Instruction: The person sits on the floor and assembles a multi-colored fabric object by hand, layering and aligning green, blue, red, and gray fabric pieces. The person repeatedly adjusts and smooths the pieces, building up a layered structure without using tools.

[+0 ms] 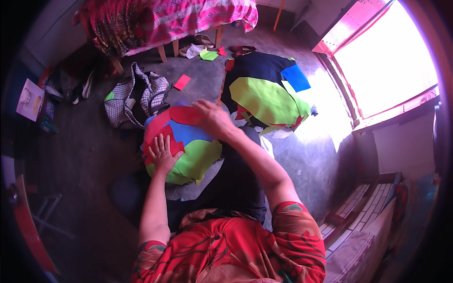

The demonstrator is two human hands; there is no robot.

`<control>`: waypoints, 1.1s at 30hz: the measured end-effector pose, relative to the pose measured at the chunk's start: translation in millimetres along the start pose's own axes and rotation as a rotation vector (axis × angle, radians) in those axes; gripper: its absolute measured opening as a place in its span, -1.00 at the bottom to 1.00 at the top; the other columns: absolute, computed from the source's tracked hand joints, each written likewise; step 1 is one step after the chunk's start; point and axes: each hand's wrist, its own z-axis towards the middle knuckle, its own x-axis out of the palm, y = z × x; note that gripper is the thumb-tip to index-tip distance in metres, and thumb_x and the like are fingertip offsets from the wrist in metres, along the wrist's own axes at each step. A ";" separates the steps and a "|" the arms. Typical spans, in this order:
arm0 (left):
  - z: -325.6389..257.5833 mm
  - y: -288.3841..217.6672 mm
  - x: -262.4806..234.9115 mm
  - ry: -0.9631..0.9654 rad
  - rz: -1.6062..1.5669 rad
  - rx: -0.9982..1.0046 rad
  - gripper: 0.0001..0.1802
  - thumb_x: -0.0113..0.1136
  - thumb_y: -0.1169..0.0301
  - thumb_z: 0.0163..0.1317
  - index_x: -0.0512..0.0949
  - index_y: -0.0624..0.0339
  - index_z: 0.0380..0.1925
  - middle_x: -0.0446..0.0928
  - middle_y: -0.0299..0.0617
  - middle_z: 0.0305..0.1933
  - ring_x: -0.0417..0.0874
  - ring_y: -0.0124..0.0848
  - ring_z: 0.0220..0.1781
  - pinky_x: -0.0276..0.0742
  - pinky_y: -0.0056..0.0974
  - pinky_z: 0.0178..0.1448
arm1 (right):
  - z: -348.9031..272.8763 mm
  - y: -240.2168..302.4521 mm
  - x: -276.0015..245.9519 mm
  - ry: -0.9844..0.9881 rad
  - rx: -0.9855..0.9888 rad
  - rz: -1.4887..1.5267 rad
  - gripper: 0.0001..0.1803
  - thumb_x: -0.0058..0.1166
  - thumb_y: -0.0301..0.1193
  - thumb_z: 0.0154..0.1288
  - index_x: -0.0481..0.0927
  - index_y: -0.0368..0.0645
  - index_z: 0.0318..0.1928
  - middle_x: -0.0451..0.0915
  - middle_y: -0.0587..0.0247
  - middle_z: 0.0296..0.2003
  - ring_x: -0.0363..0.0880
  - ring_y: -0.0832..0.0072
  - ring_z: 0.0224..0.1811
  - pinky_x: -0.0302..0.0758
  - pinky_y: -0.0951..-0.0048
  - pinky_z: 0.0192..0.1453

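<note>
On the floor between my legs lies a pile of cut fabric pieces in several colours. My left hand (163,153) rests with fingers spread on a red fabric piece (174,137), next to a lime-green piece (196,160). My right hand (214,120) lies over the right end of a curved red fabric piece (181,115), its fingers stretched out and partly overlapping. Between the red pieces shows a blue fabric piece (188,133). What lies beneath the layers is hidden.
Beyond my right hand, a black bundle (262,63) carries a large lime-green piece (264,96) and a blue piece (296,78). A checked cloth bag (118,106) sits left, near a small red piece (182,82). Behind stands a bed with a pink cover (188,19); bright light enters from the right.
</note>
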 end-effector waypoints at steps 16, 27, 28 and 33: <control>12.2 -25.3 -21.8 0.149 0.016 -0.046 0.07 0.04 -0.31 0.05 -0.12 -0.07 0.44 -0.33 -0.23 0.55 -0.39 -0.18 0.56 -0.49 0.24 0.45 | -65.9 -241.2 -164.8 -0.280 0.676 -0.482 -0.13 0.15 0.06 0.09 0.26 -0.21 0.29 0.25 -0.06 0.30 0.20 0.14 0.36 0.18 0.11 0.36; 16.3 -32.9 -18.7 0.138 0.013 -0.052 0.06 0.06 -0.30 0.06 -0.12 -0.06 0.44 -0.32 -0.20 0.55 -0.37 -0.16 0.56 -0.47 0.26 0.45 | -62.8 -228.9 -181.9 -0.217 0.562 -0.558 -0.58 0.06 -0.25 0.12 0.52 -0.21 -0.04 0.53 0.01 -0.10 0.55 0.12 -0.04 0.49 0.11 0.02; 15.7 -33.1 -18.8 0.142 0.011 -0.053 0.06 0.05 -0.30 0.07 -0.12 -0.06 0.44 -0.32 -0.20 0.55 -0.38 -0.16 0.56 -0.47 0.27 0.45 | -60.2 -229.2 -184.3 -0.184 0.586 -0.574 -0.61 0.04 -0.27 0.11 0.53 -0.21 -0.07 0.54 0.00 -0.11 0.56 0.11 -0.07 0.50 0.11 -0.01; 15.4 -35.9 -19.8 0.163 -0.001 -0.052 0.05 0.04 -0.29 0.08 -0.13 -0.05 0.44 -0.33 -0.19 0.55 -0.39 -0.15 0.56 -0.47 0.27 0.45 | -54.4 -250.4 -174.0 -0.256 0.642 -0.707 -0.77 -0.09 -0.32 0.17 0.58 -0.18 -0.33 0.60 0.02 -0.29 0.62 0.08 -0.23 0.54 0.09 -0.15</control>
